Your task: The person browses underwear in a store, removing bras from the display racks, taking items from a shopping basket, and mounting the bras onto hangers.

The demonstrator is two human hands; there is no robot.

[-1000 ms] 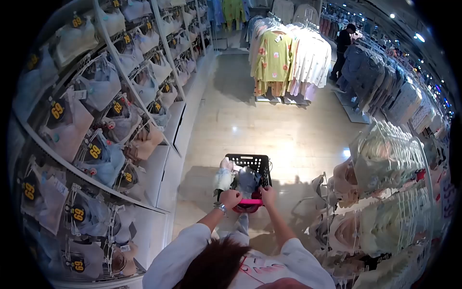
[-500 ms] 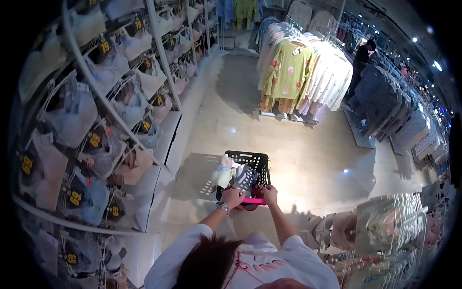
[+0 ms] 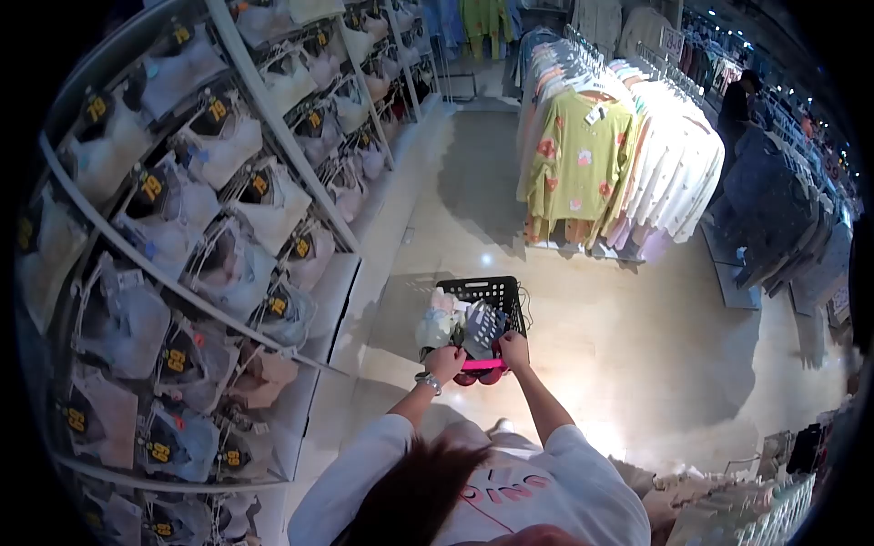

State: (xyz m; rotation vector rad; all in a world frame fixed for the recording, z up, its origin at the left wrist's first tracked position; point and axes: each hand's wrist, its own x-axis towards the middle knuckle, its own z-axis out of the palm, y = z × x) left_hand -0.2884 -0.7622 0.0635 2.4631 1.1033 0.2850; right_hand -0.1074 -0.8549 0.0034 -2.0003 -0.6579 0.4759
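Note:
A black basket (image 3: 519, 296) with a pink handle (image 3: 483, 364) hangs in front of my body. My left hand (image 3: 445, 364) is closed round the left end of the handle, a watch on its wrist. The right end of it is in the closed fingers of my right hand (image 3: 513, 349). Inside the basket lie a pale bundle of clothing (image 3: 440, 320) on the left and a grey-blue item (image 3: 483, 329) in the middle. Dark red rounded items show just below the handle.
Bra racks (image 3: 196, 346) with price tags line the left wall. Ahead stands a rack with a green flowered top (image 3: 583, 159) and white tops (image 3: 669, 164). Dark garments (image 3: 769, 205) hang at the right, near a person in dark clothes (image 3: 736, 105). More hanging garments (image 3: 746, 510) are at the lower right.
The view has moved forward along the aisle. The green and white tops look larger and further right, and the near right rack has slid down. Both hands have kept hold of the handle.

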